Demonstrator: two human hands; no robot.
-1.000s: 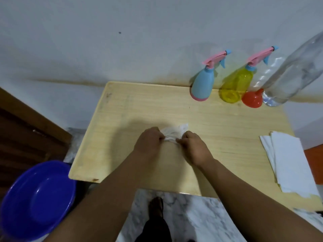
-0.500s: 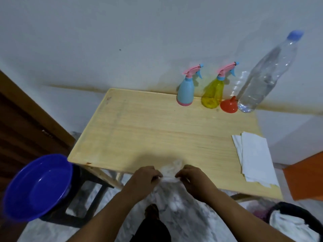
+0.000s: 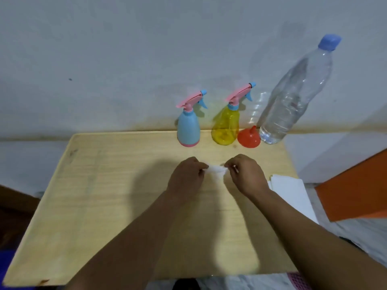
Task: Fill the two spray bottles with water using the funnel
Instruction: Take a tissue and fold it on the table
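My left hand (image 3: 186, 176) and my right hand (image 3: 247, 176) each kept a pinching grip on one end of a small crumpled white tissue (image 3: 216, 171), held between them just above the middle of the wooden worktop (image 3: 104, 195). The two spray bottles stood upright side by side at the worktop's far edge, against the wall (image 3: 125, 59): the blue spray bottle (image 3: 188, 127), opaque with a pink band at its base, and the yellow spray bottle (image 3: 225, 126), see-through, both with pink trigger heads screwed on. Just right of the yellow one the red funnel (image 3: 248, 138) sat mouth down, spout up, beside the tall clear water bottle (image 3: 293, 101) with its blue cap on. A stack of white paper towels (image 3: 293, 191) lay by my right wrist.
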